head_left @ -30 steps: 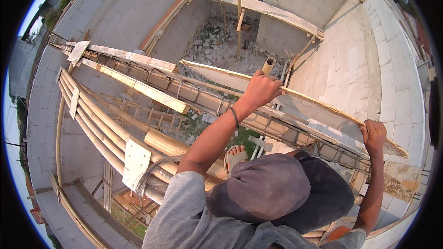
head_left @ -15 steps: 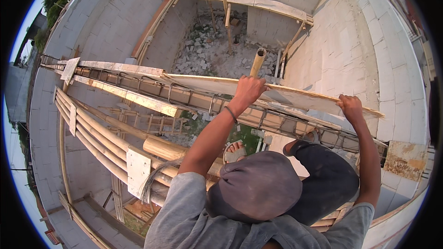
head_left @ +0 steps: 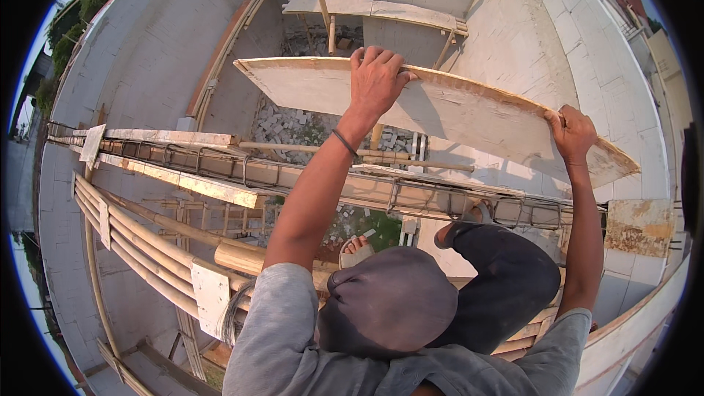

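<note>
A long plywood board point(head_left: 469, 106), pale on its face with a rough upper edge, is held up in front of me over the far side of a beam's rebar cage point(head_left: 315, 182). My left hand point(head_left: 376, 81) is closed over the board's upper edge, left of its middle. Towards the right end, my right hand point(head_left: 572, 134) grips that same edge with the thumb on the near face. The board tilts down to the right, and its lower edge is apart from the rebar cage. A bamboo pole point(head_left: 376, 134) stands partly hidden behind it.
Formwork planks point(head_left: 169, 136) flank the cage on the left. Bamboo poles point(head_left: 147, 249) form scaffolding nearer me, with a wire bundle point(head_left: 233, 314) beside a small board point(head_left: 209, 295). Block rubble point(head_left: 290, 125) lies far below between block walls point(head_left: 513, 37). My sandalled foot point(head_left: 357, 251) is near the beam.
Both hands have raised the board up and away from the beam, turning more of its face towards me. A horizontal bamboo pole behind the cage has come into sight.
</note>
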A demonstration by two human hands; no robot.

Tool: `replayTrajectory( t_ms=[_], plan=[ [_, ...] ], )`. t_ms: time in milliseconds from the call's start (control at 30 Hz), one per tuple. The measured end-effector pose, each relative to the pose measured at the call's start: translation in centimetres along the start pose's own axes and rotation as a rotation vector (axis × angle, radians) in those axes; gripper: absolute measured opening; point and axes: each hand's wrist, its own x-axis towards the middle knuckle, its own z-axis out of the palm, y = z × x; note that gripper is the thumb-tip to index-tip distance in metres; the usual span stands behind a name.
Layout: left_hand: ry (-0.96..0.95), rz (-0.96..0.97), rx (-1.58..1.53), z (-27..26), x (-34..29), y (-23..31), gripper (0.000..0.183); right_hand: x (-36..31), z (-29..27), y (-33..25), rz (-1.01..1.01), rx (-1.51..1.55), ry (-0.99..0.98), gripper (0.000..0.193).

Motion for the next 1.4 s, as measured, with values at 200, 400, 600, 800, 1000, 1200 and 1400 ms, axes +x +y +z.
replayTrajectory(
  t_ms=[200,400,600,800,1000,1200,1400],
  plan=[
    [-0.019,0.141,-0.038,0.7,-4.8,6.5,0.086,4.8,-2.6,1.7,0.385,-0.006,-0.193,0.058],
    [0.036,-0.44,-0.536,5.7,-11.8,8.8,0.089,6.3,-4.0,0.8,0.504,0.074,-0.146,0.05],
    [-0.026,-1.251,-1.789,4.7,-4.2,2.2,0.069,7.1,-3.8,-0.7,0.621,0.182,-0.043,0.049],
    [0.205,-0.82,-1.987,0.0,-0.5,2.8,0.054,8.3,-2.8,-0.3,0.689,0.31,-0.057,0.054],
    [0.101,-0.592,-1.844,-8.0,1.2,5.7,0.041,10.0,-1.0,0.1,0.549,0.179,-0.193,0.056],
    [0.219,-1.016,-1.548,-3.6,3.4,10.7,0.043,4.5,-3.8,-11.4,-0.049,0.52,-0.156,0.082],
    [0.241,-1.346,-1.249,3.7,0.6,11.7,0.027,-3.3,0.5,-14.3,0.115,0.245,-0.298,0.032]
  ],
)
